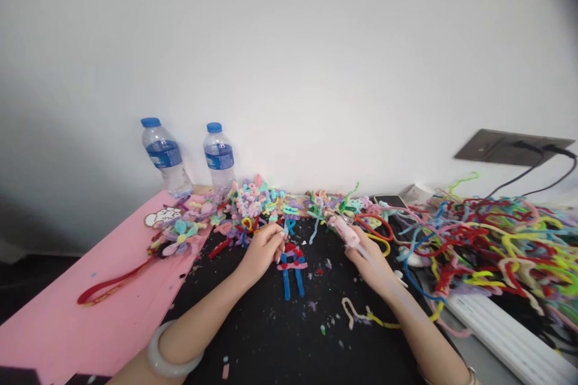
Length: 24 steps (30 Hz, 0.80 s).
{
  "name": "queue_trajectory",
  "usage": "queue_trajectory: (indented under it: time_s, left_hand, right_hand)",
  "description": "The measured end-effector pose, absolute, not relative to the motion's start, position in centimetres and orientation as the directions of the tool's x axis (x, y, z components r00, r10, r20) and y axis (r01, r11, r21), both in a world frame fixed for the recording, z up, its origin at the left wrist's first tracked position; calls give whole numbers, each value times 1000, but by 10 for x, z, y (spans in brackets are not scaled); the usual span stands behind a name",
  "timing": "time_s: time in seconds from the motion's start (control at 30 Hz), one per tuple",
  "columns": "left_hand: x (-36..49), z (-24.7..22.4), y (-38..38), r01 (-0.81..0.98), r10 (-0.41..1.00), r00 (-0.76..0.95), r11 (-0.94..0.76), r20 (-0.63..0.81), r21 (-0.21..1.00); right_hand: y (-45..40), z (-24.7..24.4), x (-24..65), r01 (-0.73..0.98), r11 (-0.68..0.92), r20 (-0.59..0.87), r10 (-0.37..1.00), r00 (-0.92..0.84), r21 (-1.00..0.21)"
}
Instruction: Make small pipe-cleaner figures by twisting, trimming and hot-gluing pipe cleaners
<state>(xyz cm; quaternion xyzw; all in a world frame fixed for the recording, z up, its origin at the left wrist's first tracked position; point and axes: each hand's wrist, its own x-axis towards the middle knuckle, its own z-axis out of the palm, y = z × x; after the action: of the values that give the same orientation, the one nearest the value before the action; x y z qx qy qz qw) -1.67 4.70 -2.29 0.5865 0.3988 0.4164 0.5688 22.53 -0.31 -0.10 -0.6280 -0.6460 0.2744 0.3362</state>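
Note:
My left hand is closed, thumb and fingers pinched together, beside a small figure of blue and red pipe cleaners on the black mat. Whatever lies between its fingertips is too small to make out. A light-blue looped pipe cleaner lies just past those fingertips. My right hand is wrapped round a pink glue gun, and a long translucent glue stick trails back from it over the forearm. The gun's nozzle points away, toward the heap of pipe-cleaner pieces; its handle is hidden.
Two water bottles stand against the wall behind pink sheets bearing a red strap. At right lie tangled pipe cleaners, a white power strip and a phone. Cables hang from a wall socket.

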Motion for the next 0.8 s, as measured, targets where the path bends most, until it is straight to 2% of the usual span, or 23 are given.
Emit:
queue_trajectory:
  time_s: [0.07,0.17,0.27,0.37,0.43,0.53,0.63,0.8]
  left_hand:
    - [-17,-21,47,-7,941,334,-60,59,998]
    - [-17,-18,45,1,930,356,-93,87,996]
    - [-18,-16,42,16,909,404,-118,101,993]
    - [-19,-13,38,69,874,472,-167,116,983]
    - [-18,-11,34,157,835,531,-268,147,951]
    - [-17,-9,29,282,769,605,-450,207,848]
    - [-16,-10,25,335,723,652,-546,230,768]
    - [-15,-10,23,363,697,679,-590,229,721]
  right_hand:
    - [1,-6,230,742,141,199,980,-10,-656]
    - [4,-13,232,868,176,303,953,-32,-464]
    - [3,-11,227,898,255,444,893,-76,-360]
    - [-5,-4,212,842,373,546,830,-115,-390]
    - [-11,-2,200,782,454,572,805,-156,-426]
    - [-18,-4,183,727,553,595,765,-249,-407]
    - [-20,-7,174,706,600,601,738,-306,-376]
    - [-20,-9,172,702,606,597,736,-319,-373]
